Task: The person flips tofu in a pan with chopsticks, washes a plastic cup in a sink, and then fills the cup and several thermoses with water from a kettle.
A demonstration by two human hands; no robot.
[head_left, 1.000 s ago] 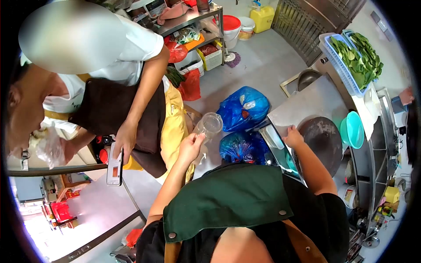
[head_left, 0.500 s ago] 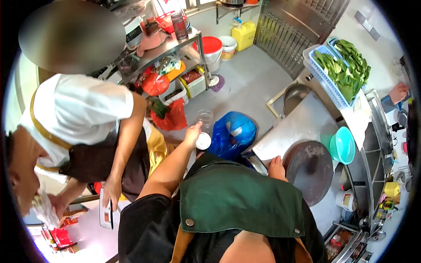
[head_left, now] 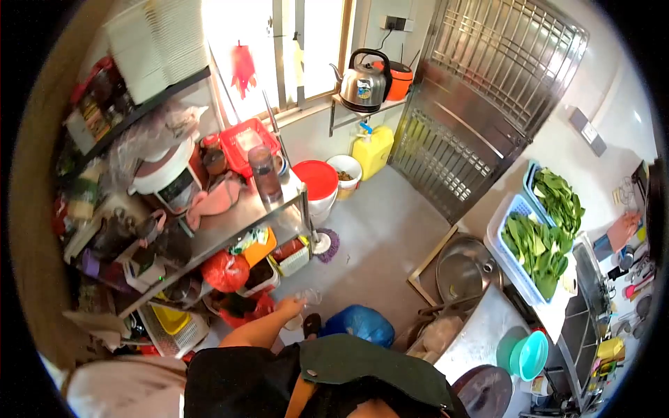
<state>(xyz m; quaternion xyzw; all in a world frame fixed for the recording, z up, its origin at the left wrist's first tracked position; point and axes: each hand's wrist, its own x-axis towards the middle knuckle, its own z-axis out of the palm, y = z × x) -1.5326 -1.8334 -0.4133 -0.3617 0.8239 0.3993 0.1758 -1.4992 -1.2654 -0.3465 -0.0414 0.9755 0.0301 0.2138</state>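
Observation:
My left hand (head_left: 288,307) is stretched forward at lower centre, its fingers closed on a clear plastic cup (head_left: 309,297). Just below the hand is a round white object (head_left: 293,322). A red plastic bag (head_left: 263,306) lies to the hand's left, and a tied blue bag (head_left: 359,324) to its right on the floor. My right hand is out of sight. A round dark chopping board (head_left: 484,391) sits on the metal worktop (head_left: 474,334) at lower right, beside a turquoise bowl (head_left: 528,355).
A metal shelf (head_left: 209,251) with a jar and a red basket stands at left. Buckets (head_left: 317,182) and a yellow jug (head_left: 372,151) line the wall. Leafy greens (head_left: 533,251) fill blue baskets at right, near a steel sink bowl (head_left: 463,268). A co-worker's pale clothing (head_left: 125,386) shows at lower left.
The view has shifted up and forward, bringing in the kettle and window. The co-worker is mostly out of view. My right hand has left the frame; my left hand still holds the cup.

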